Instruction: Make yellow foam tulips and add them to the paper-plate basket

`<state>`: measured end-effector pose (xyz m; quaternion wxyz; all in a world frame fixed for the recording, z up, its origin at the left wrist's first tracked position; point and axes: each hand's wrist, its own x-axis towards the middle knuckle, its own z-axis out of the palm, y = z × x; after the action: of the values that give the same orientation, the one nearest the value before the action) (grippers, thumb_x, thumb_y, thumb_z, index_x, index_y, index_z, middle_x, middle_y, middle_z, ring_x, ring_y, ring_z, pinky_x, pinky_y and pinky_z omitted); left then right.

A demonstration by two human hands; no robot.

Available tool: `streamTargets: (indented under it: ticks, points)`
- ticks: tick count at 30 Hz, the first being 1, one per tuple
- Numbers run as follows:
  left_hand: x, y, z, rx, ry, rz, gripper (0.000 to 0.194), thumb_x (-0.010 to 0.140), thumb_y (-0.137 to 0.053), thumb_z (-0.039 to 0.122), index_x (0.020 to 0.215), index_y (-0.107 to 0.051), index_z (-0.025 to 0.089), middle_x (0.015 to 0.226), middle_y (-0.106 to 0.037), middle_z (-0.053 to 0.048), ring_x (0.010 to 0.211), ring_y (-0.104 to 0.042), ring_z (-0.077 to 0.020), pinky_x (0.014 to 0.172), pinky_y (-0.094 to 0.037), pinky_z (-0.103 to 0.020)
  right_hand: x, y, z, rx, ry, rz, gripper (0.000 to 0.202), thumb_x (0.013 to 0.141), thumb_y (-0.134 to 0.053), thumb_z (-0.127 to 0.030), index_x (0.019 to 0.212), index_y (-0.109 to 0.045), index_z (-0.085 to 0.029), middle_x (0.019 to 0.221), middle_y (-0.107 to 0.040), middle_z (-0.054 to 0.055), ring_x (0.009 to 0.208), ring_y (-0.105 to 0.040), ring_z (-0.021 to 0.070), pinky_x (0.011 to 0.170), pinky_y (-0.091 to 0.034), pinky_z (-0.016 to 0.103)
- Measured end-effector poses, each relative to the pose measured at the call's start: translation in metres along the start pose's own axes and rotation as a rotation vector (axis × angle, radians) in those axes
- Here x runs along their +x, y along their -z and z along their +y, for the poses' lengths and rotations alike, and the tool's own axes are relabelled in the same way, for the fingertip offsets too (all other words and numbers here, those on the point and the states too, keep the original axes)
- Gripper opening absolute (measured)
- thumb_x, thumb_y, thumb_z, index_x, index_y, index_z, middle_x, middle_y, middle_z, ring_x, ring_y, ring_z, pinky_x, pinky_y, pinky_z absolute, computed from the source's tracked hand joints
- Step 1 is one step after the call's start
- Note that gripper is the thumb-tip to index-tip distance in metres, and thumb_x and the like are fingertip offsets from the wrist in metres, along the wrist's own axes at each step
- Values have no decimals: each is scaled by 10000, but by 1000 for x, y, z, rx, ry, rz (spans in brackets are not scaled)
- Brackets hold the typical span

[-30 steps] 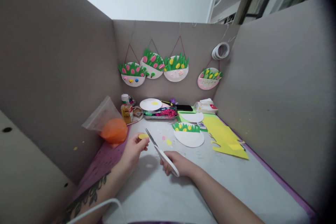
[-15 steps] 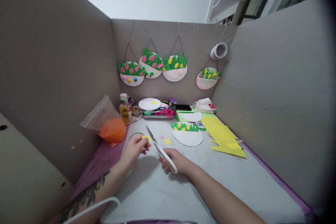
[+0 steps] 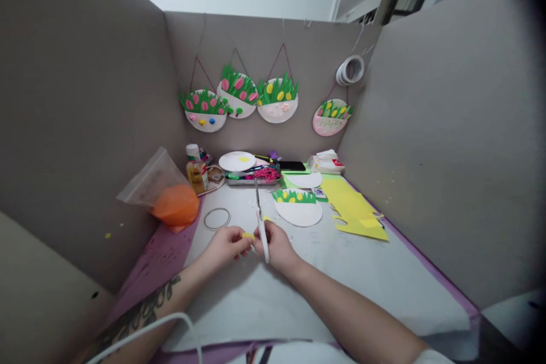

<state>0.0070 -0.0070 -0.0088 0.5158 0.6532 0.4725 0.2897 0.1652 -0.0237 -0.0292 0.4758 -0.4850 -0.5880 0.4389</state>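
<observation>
Between the fingertips of my left hand (image 3: pixel 230 244) is a small piece of yellow paper (image 3: pixel 248 235). My right hand (image 3: pixel 276 245) is closed round the white handles of a pair of scissors (image 3: pixel 261 230), whose metal blades point away from me, towards the back of the table. The right fingertips are close to the yellow piece; whether they touch it I cannot tell. Beyond the hands lies a white paper plate (image 3: pixel 298 214) with a green grass strip and yellow flower shapes along its top. A scrap of yellow paper shows just behind the scissors.
A torn yellow sheet (image 3: pixel 360 210) lies to the right. Behind stand a tray (image 3: pixel 251 181) of craft supplies, a bottle (image 3: pixel 197 175) and a tissue pack (image 3: pixel 326 162). An orange-filled bag (image 3: pixel 176 205) leans at the left, near a wire ring (image 3: pixel 217 218). Decorated plates (image 3: pixel 278 109) hang on the back panel.
My hands have come together, the right one moving left and up towards the yellow piece. The scissors have swung from pointing up-left to nearly straight ahead. The view has shifted slightly.
</observation>
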Motion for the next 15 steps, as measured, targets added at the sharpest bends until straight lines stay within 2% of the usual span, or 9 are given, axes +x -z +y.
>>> streamTargets:
  ticks: [5,8,12,15]
  points:
    - [-1,5,7,-46,-43,117,174,668,-580,328,650,-586,156,546,-553,23,458,-474,-89,448,-359,-190,2,1,2,27,-36,36,171,594,-590,-189,739,-501,-174,660,-541,-18,593,-495,116,561,-411,227]
    - [1,7,8,-60,-46,149,155,680,-553,312,654,-577,161,556,-549,25,456,-464,-85,443,-365,-187,2,2,0,25,-58,57,165,580,-568,-172,732,-502,-174,649,-540,-20,581,-491,115,542,-398,224]
    - [2,6,5,-68,-43,120,211,698,-555,371,713,-580,162,576,-541,24,476,-471,-97,412,-342,-183,2,4,-1,18,-56,66,158,588,-573,-187,729,-502,-172,627,-536,-22,570,-487,114,536,-394,226]
    - [1,3,5,-47,-29,84,239,692,-574,394,669,-569,157,521,-498,41,421,-410,-79,389,-288,-179,2,2,-1,22,-53,35,160,585,-577,-184,727,-504,-172,635,-541,-20,576,-492,113,540,-398,224]
